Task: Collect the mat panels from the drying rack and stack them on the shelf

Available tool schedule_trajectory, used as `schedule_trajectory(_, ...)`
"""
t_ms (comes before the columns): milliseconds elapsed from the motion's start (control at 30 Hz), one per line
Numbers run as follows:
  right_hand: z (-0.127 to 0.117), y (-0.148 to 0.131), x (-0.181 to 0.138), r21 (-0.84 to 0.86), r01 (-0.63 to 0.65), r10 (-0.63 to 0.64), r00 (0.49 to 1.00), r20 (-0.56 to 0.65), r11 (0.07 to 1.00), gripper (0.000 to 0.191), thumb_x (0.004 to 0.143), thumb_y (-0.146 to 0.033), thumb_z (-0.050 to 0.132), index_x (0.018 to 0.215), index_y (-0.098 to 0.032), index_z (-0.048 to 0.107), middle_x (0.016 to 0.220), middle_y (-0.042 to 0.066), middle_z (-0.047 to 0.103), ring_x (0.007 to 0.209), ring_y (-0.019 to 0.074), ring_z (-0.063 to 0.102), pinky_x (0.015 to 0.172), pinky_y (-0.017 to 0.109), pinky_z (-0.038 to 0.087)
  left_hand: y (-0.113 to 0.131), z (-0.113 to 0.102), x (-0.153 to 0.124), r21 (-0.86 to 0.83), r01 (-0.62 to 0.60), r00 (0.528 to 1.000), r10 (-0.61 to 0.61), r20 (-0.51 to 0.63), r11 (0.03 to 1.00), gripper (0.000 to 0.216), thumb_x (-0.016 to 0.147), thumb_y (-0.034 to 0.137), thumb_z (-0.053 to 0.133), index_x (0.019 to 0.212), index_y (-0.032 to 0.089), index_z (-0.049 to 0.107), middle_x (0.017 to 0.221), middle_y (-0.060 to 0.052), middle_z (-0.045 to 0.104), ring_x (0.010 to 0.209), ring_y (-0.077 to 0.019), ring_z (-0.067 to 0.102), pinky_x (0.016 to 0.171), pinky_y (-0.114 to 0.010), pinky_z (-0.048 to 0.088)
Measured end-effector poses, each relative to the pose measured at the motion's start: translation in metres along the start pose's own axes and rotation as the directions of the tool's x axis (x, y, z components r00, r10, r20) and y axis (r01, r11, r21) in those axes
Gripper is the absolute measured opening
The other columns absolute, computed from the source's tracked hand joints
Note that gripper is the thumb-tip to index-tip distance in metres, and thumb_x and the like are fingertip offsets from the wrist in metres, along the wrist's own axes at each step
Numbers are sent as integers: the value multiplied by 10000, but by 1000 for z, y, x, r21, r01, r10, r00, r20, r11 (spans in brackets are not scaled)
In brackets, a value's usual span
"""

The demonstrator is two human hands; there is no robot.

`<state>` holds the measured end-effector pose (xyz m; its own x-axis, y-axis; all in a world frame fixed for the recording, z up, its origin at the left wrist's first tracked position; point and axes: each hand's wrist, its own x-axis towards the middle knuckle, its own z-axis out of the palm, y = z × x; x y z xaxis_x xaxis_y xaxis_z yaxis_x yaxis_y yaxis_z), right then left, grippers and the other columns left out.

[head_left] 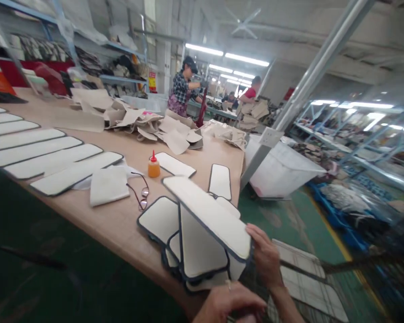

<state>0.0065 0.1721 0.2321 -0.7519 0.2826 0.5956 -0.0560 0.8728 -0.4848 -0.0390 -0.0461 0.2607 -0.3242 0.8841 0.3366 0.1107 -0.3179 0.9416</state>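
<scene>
Fingers of the right hand [266, 256], between 4 and 5 o'clock in the head view, were closed on the near end of one long white pad [207, 211] with dark edging. Its far end pointed toward 11 o'clock, above a pile of similar pads [202, 246] at 6 o'clock. At least four showed in that pile, but overlaps hid the full count. Between 5 and 6 o'clock, at the bottom edge, was the left hand [227, 305], its fingers curled; whether it pinched anything could not be told.

Two loose pads lay on the table [121, 233]: a longer one [175, 164] close in at 9 o'clock and a shorter one [220, 181] at 4. Just beside the longer one stood one orange bottle [154, 167] with a red tip. One pair of glasses [144, 192] lay at 8 o'clock, near one folded white piece [110, 186] at 9. Farther out at 9, seven edged pads [37, 150] showed in an overlapping row.

One heap of beige pieces [175, 134] spread from 10 to 11 o'clock. Beyond it, one person in a checked shirt [181, 87] stood between 11 and 12. One white bin [279, 168] stood at 3, and two pale panels [311, 287] lay at 4.
</scene>
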Motion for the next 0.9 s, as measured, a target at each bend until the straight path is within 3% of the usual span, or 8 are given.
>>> schedule_trajectory(67, 29, 17, -18, 5, -52, 50, 986, 159, 999, 342, 798, -91, 376, 962, -153, 670, 1029, 114, 631, 1046, 216, 558, 938, 410, 441, -4, -23, -10, 109, 21, 990, -5, -144, 994, 277, 862, 323, 448, 1016, 175, 623, 956, -99, 663, 907, -191, 602, 843, -336, 479)
schedule_trajectory(133, 44, 22, -33, -27, -137, 140, 973, 181, 990, 451, 700, -31, 361, 1023, -148, 653, 1041, 101, 636, 1060, 217, 552, 952, 415, 433, -18, -49, -15, 273, 173, 944, -80, -320, 946, 331, 833, 322, 460, 1103, 186, 592, 1181, -109, 595, 1133, -227, 514, 986, -383, 412)
schedule_trajectory(233, 49, 2, -45, -50, -315, 317, 947, 47, 948, 577, 692, -41, 352, 1252, -70, 485, 1219, 133, 542, 1154, 190, 490, 1023, 363, 375, -43, -80, -13, 330, 320, 908, -189, -373, 888, 600, 724, 441, 504, 1216, 98, 503, 1270, -186, 511, 1162, -310, 475, 1005, -496, 374)
schedule_trajectory(300, 50, -22, -53, -46, -453, 443, 885, -144, 890, 634, 713, -48, 328, 1347, -41, 338, 1259, 132, 506, 1212, 155, 431, 1079, 334, 295, -49, -88, -10, 343, 378, 901, -255, -351, 860, 697, 713, 504, 485, 1260, 73, 453, 1263, -222, 487, 998, -322, 554, 899, -531, 435)
schedule_trajectory(433, 68, -69, -112, 53, -698, 654, 639, -405, 715, 597, 786, -101, 299, 1381, -112, 263, 1262, 60, 508, 1195, 91, 441, 1058, 266, 321, -27, -70, -10, 417, 389, 907, -262, -329, 821, 619, 729, 532, 478, 1251, 199, 488, 1066, -110, 576, 821, -264, 584, 780, -460, 475)
schedule_trajectory(600, 120, -109, -277, 161, -934, 899, 243, -365, 318, 423, 779, -143, 357, 1145, -55, 550, 1102, 121, 616, 1018, 152, 591, 909, 275, 472, -22, 0, -31, 323, 256, 964, -267, -10, 911, 544, 753, 504, 517, 1207, 204, 528, 1059, -79, 600, 858, -218, 589, 846, -381, 471)
schedule_trajectory(767, 137, -142, -438, 134, -976, 914, -206, -349, -168, 370, 739, -100, 477, 1087, -28, 579, 1100, 188, 601, 1063, 243, 569, 963, 452, 421, -76, 68, -72, 183, 416, 833, -454, 316, 891, 492, 757, 481, 563, 1148, 183, 573, 1121, -100, 625, 983, -235, 593, 861, -359, 492)
schedule_trajectory(900, 143, -147, -522, 79, -928, 868, -369, -334, -364, 461, 731, -66, 479, 1186, -10, 528, 1226, 223, 510, 1182, 271, 475, 1036, 462, 342, -130, 100, -114, 245, 557, 704, -608, 366, 793, 606, 647, 594, 634, 1081, 170, 617, 1103, -113, 650, 1017, -273, 598, 919, -400, 479)
